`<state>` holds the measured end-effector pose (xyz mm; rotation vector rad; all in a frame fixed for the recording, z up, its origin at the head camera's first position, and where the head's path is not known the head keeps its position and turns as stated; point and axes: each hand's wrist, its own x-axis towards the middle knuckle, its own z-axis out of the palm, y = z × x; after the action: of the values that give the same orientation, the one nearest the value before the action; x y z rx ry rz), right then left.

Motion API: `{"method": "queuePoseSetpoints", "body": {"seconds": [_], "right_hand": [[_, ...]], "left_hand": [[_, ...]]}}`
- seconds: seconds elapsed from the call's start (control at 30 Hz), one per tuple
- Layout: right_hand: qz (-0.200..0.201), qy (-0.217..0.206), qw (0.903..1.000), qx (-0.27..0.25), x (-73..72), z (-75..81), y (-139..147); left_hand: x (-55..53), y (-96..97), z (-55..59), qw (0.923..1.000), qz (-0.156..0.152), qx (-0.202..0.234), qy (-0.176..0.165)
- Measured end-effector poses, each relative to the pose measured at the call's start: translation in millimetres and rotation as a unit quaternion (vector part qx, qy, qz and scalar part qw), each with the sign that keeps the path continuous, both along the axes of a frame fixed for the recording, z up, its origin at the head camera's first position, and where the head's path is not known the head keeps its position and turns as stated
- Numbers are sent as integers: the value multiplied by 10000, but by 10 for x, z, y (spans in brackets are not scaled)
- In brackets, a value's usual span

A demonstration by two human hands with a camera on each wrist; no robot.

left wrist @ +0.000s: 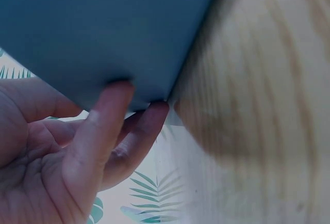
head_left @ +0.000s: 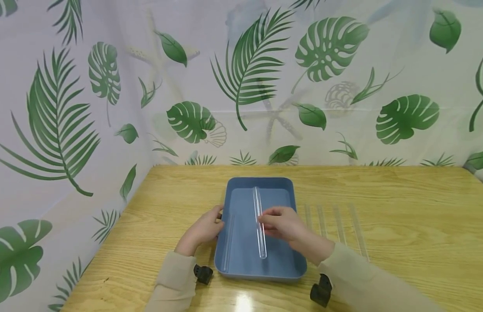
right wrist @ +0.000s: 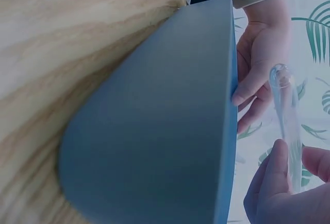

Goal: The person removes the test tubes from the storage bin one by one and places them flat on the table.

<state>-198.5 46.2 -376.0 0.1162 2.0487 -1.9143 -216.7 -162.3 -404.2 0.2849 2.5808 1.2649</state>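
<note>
My right hand (head_left: 282,223) pinches a clear test tube (head_left: 261,247) between thumb and fingertips, over the middle of a blue rectangular tray (head_left: 260,276). Slanting slightly, the tube (right wrist: 282,102) shows one rounded end in the right wrist view. Another clear tube (head_left: 228,245) lies lengthwise inside the tray, along its left wall. On the tray's left side, my left hand (head_left: 206,226) rests against the outer wall. The left wrist view shows the fingertips of that hand (left wrist: 82,146) touching the blue wall (left wrist: 113,33) near the tabletop.
To the right of the tray, several clear tubes (head_left: 340,225) lie side by side on the wooden table (head_left: 420,225), partly behind my right forearm. A leaf-patterned cloth (head_left: 264,86) hangs behind the table and along its left side. Black cameras (head_left: 321,290) sit at both wrists.
</note>
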Motion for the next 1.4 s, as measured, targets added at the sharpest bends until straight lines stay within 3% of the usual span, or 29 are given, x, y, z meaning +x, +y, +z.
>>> {"method": "queuePoseSetpoints", "body": {"seconds": [0.5, 0.83, 1.4], "right_hand": [[273, 58, 9992, -273, -3, 75, 370], [368, 136, 9992, 18, 8, 146, 592], [375, 200, 9991, -25, 65, 86, 838]], "left_hand": [[12, 0, 10, 10000, 30, -53, 33], [5, 1, 3, 10000, 13, -48, 17], [14, 1, 5, 9999, 73, -40, -58]]}}
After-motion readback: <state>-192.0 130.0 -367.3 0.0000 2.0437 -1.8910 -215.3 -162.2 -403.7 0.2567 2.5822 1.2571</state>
